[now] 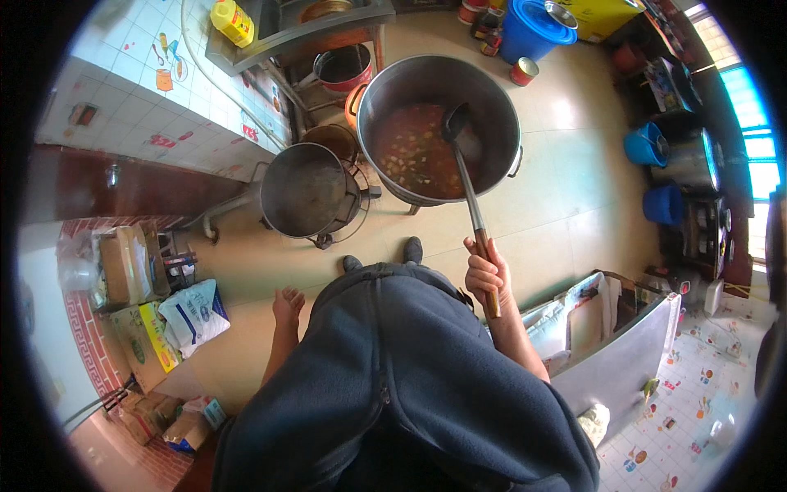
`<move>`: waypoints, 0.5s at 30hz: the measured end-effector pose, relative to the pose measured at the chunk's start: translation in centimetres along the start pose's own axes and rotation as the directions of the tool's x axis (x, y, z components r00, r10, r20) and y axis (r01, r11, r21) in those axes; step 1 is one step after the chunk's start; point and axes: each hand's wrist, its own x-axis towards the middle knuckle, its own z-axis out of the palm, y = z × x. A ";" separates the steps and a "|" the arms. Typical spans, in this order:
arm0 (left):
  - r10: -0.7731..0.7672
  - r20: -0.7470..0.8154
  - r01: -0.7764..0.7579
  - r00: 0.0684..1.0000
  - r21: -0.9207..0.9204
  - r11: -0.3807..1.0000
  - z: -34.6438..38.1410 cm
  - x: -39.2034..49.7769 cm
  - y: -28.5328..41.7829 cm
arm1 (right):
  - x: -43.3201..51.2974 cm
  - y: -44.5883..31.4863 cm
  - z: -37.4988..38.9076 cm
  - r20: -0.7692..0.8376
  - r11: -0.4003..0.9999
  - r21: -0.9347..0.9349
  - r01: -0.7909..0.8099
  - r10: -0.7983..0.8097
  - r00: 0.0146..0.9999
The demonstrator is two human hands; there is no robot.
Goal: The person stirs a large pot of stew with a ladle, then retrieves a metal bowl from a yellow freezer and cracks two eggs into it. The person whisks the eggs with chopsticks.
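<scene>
A long ladle (468,190) with a wooden grip is held in my right hand (489,270). Its dark bowl rests inside a large metal stockpot (504,123), over the reddish soup (418,154) with pale diced pieces; I cannot tell whether it dips in. My left hand (289,305) hangs free at my left side, fingers loosely spread and nothing in them. Ahead of that hand stands a smaller, dark-walled pot (304,190) on a metal burner stand (353,209), left of the stockpot.
A metal sink (276,49) with a yellow bottle (232,23) is at upper left. Cardboard boxes (126,264) and a white bag (192,317) lie along the left. A lidded blue bucket (532,31) and a can (524,71) stand beyond the stockpot. At right is a metal-fronted counter (621,363).
</scene>
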 end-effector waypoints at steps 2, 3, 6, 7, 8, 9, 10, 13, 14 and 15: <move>0.016 0.006 -0.016 1.000 -0.009 1.000 0.1 0.1 0.3 | 0.3 0.0 0.5 -0.096 0.995 -0.092 0.030 -0.039 0.995; 0.022 0.002 -0.022 1.000 -0.010 1.000 0.1 0.1 0.4 | 0.3 0.0 0.9 -0.132 0.989 -0.145 0.031 -0.051 0.990; 0.001 -0.020 -0.001 1.000 -0.026 1.000 -0.2 0.1 0.4 | 0.6 0.0 2.8 -0.352 0.805 -0.590 -0.065 -0.184 0.918; -0.011 -0.048 0.010 0.999 -0.027 1.000 -0.4 0.1 0.2 | 0.8 0.2 3.3 -0.385 0.707 -0.697 -0.123 -0.223 0.896; -0.010 -0.029 0.009 1.000 -0.051 0.999 -0.6 0.1 -0.1 | 1.2 0.6 3.7 -0.421 0.628 -0.758 -0.175 -0.266 0.867; -0.004 -0.031 0.002 1.000 -0.069 0.998 -0.9 0.2 -0.5 | 1.6 1.1 4.0 -0.433 0.519 -0.825 -0.222 -0.329 0.840; -0.016 -0.057 0.011 0.998 -0.079 0.997 -1.4 0.1 -0.9 | 2.0 1.7 4.1 -0.427 0.414 -0.871 -0.264 -0.374 0.823; -0.049 -0.085 0.039 0.995 -0.111 0.993 -2.5 0.3 -2.2 | 2.8 3.7 4.7 -0.389 0.246 -0.919 -0.309 -0.437 0.811; -0.059 -0.079 0.048 0.995 -0.128 0.991 -2.9 0.2 -2.6 | 3.0 4.3 5.0 -0.376 0.202 -0.926 -0.318 -0.450 0.810; -0.059 -0.063 0.048 0.996 -0.153 0.987 -3.1 0.3 -3.0 | 3.4 4.9 5.4 -0.365 0.160 -0.931 -0.329 -0.470 0.804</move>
